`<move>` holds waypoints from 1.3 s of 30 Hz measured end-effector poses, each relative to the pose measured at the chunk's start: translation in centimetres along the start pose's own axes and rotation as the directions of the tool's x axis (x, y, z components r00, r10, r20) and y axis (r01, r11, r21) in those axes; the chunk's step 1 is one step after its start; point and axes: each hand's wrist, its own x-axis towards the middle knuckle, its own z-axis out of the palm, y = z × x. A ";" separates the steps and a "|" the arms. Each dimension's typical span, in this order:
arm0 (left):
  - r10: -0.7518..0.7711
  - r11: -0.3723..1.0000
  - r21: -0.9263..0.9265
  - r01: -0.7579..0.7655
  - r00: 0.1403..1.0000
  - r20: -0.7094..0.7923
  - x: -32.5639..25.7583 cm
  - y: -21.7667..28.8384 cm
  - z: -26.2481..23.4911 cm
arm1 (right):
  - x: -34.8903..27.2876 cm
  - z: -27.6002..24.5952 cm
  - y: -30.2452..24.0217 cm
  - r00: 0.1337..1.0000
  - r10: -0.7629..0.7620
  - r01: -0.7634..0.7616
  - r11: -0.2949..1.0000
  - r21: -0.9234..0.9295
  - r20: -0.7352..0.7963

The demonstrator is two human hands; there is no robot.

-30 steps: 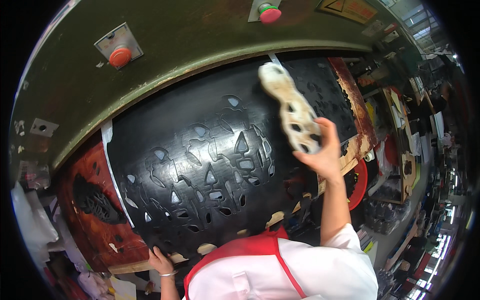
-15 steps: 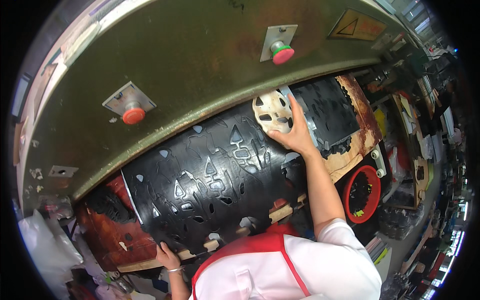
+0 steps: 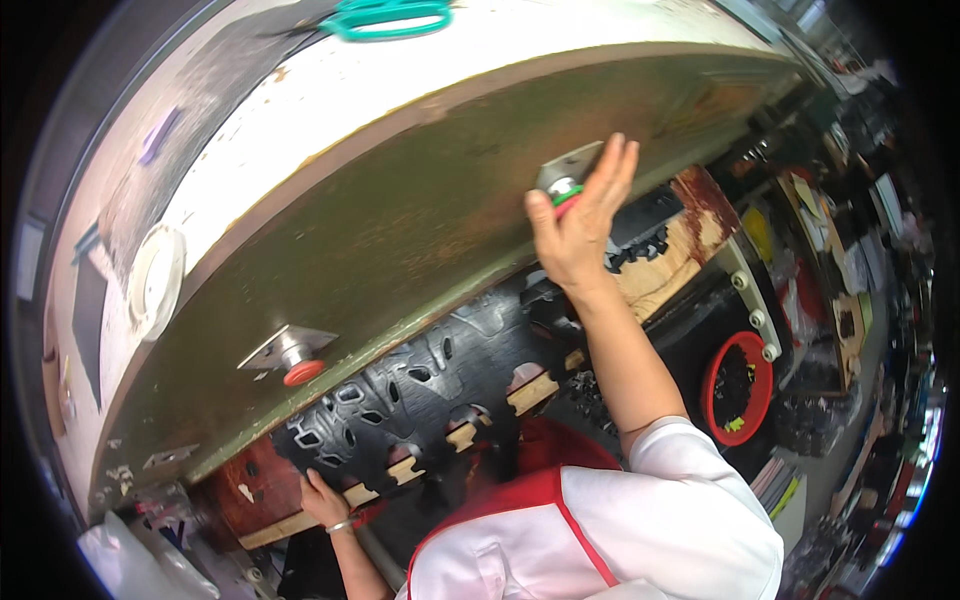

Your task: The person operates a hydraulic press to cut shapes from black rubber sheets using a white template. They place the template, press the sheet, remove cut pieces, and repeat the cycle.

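My right hand (image 3: 582, 232) lies over a red push button with a green collar (image 3: 566, 203) on the green machine front. Its fingers are stretched out and hold nothing. My left hand (image 3: 326, 500) is at the near left edge of a black perforated sheet (image 3: 425, 385), its fingers closed at the sheet's edge. The sheet has several cut-out holes and lies on a wooden board (image 3: 533, 394), whose near edge shows through notches. The far part of the sheet is hidden below the machine front.
A second red button (image 3: 303, 373) sticks out of the green panel (image 3: 400, 220) at left. Teal-handled scissors (image 3: 390, 18) and a white ring (image 3: 158, 280) lie on top of the machine. A red basket (image 3: 737, 388) with black scraps stands at right.
My right hand has let go of the pale die with holes and moved up to the button. The die is out of sight. The view has shifted, showing the machine's top; my left hand stays near the edge.
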 end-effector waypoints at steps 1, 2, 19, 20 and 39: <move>-0.102 0.994 -0.041 0.104 0.993 0.054 0.1 -0.2 -0.2 | -0.4 -0.3 0.7 0.999 -0.032 0.033 0.999 -0.034 0.035; -0.095 0.994 -0.043 0.096 0.995 0.019 0.3 -0.4 0.1 | -1.0 -0.5 1.5 0.996 -0.056 0.058 0.998 -0.029 0.063; -0.041 0.987 -0.159 0.031 0.997 -0.060 -3.0 -1.9 0.1 | -17.8 -8.3 6.4 0.802 0.563 -0.594 0.787 0.168 0.199; -0.076 0.955 -0.290 0.056 0.995 -0.059 -4.2 -2.3 -0.2 | -18.9 -9.7 5.7 0.826 0.543 -0.564 0.803 0.193 0.154; 0.004 0.948 -0.312 -0.069 0.979 -0.204 -12.3 5.7 -7.4 | -19.5 -16.8 3.6 0.815 0.076 -0.096 0.995 0.004 0.575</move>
